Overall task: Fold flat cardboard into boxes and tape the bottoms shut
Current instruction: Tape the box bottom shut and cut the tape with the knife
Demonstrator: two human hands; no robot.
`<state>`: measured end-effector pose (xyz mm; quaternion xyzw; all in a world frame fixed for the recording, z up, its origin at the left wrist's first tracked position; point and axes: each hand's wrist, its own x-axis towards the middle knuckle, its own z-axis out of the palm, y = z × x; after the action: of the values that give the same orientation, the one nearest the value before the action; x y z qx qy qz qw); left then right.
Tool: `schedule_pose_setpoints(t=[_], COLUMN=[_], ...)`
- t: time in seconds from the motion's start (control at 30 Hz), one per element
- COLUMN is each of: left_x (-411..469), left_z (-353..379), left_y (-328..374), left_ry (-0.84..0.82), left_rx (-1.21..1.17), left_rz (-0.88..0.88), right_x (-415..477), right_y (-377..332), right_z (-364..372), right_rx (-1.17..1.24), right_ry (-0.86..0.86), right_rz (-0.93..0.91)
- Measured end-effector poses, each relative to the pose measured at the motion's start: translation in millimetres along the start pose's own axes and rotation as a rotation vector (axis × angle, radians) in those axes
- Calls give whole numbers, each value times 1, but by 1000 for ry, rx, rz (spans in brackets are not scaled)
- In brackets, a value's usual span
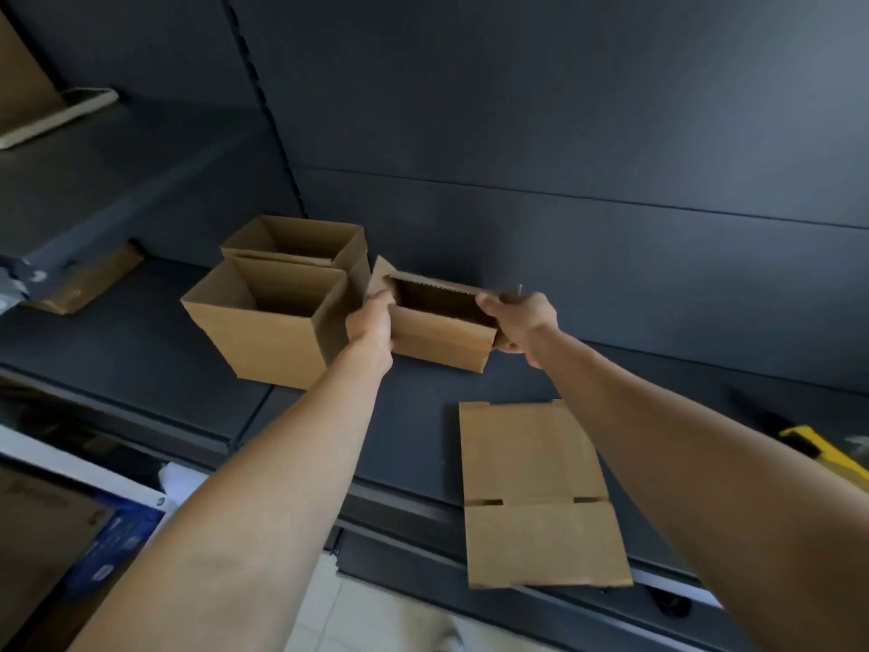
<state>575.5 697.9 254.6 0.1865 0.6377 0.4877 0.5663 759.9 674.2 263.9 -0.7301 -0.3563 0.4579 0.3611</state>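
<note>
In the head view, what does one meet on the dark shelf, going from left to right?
Flat brown piece → front open box → left hand → held box → right hand → yellow tool.

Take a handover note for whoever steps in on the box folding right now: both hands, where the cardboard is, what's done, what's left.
Left hand grips the third box at its left end; right hand grips its right end. The box's opening faces up, near the back of the shelf.
Two formed boxes stand left of it: front box, rear box.
One flat cardboard blank overhangs the shelf's front edge; a yellow tool lies far right.
Done: three boxes formed; bottom tape not visible.
Left: set this box down, fold the blank, check taping.
</note>
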Motion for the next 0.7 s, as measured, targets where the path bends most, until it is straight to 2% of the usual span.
schedule_pose_setpoints(t=[0.23,0.7], left_x=[30,55], left_z=[-2,13], left_y=[1,10], left_ry=[15,102], left_rx=[-22,106], left_rz=[-24,29], right_x=[21,58], right_y=[-14,-50], right_z=[26,55], right_rx=[-129,-221], right_ry=[130,138], right_rz=[88,75])
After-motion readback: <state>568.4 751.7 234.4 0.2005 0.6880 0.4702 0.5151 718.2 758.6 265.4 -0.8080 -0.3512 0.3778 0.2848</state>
